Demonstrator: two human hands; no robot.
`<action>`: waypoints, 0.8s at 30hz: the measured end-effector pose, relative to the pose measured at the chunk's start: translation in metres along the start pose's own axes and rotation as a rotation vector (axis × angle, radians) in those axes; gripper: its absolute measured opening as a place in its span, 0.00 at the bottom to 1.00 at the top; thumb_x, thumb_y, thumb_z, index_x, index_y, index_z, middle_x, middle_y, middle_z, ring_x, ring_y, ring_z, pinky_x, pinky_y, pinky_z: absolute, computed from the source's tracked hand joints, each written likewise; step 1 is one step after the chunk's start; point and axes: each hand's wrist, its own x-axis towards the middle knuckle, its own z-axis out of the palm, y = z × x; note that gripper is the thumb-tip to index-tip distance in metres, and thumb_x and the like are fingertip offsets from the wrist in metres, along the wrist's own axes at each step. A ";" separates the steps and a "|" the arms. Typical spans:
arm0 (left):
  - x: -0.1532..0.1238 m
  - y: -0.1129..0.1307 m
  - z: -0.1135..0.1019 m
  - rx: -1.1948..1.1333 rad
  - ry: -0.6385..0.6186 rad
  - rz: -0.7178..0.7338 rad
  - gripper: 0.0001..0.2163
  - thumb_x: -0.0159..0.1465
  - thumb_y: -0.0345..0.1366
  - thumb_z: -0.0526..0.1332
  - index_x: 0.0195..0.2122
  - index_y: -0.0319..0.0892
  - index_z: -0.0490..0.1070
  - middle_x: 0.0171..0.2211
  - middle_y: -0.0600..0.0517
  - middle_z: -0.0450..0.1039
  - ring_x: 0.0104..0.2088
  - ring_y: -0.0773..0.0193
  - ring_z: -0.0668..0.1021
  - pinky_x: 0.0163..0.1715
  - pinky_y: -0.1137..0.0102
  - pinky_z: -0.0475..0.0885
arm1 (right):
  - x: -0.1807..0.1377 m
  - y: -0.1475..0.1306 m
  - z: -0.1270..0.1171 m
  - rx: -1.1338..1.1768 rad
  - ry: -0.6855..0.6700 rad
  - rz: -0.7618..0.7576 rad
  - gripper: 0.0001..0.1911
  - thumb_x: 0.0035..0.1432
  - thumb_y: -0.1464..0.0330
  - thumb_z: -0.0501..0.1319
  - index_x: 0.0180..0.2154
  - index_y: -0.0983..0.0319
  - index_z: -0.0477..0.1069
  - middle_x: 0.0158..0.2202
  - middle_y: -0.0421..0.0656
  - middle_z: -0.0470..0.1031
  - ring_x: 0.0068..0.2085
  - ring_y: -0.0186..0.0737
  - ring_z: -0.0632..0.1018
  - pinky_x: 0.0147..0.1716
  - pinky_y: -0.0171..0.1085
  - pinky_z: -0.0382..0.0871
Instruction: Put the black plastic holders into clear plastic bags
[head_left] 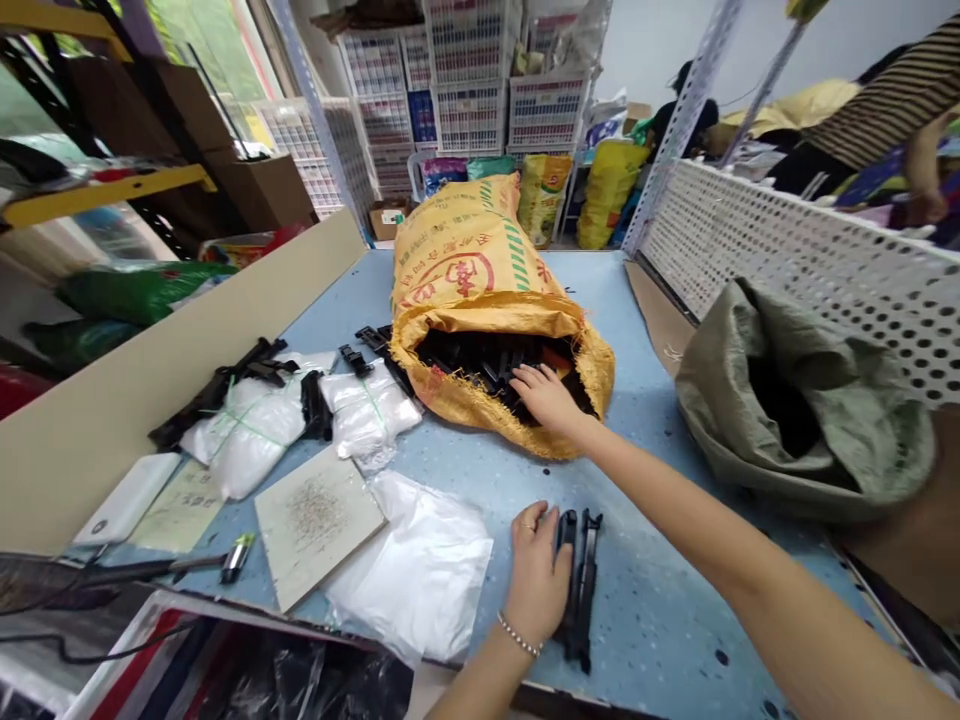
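My left hand (pixel 536 570), with a ring and a beaded bracelet, is low on the table, its fingers and thumb curled at the edge of a long black plastic piece (pixel 570 575). A second, similar black plastic piece (pixel 587 590) lies alongside to the right. My right hand (pixel 549 398) reaches into the mouth of a yellow woven sack (pixel 469 240), its fingers stretched over black plastic parts (pixel 487 365) inside. The fingertips touch or hover just over these parts; I cannot tell which. Deeper contents are in shadow.
White plastic bags (pixel 420 560) and a square board (pixel 319 520) lie left of my left hand. Bundled bags (pixel 255 425), black parts, a white device (pixel 127 498) and a hammer (pixel 180 568) are further left. A grey-green sack (pixel 847 420) stands right, by a perforated panel (pixel 810 250).
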 end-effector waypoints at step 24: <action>0.020 0.041 -0.071 -0.877 0.146 -0.260 0.26 0.53 0.52 0.66 0.47 0.41 0.65 0.27 0.57 0.66 0.22 0.70 0.72 0.24 0.74 0.67 | -0.120 -0.106 -0.072 0.796 0.255 0.109 0.10 0.67 0.65 0.49 0.46 0.59 0.65 0.40 0.45 0.74 0.40 0.40 0.76 0.39 0.39 0.72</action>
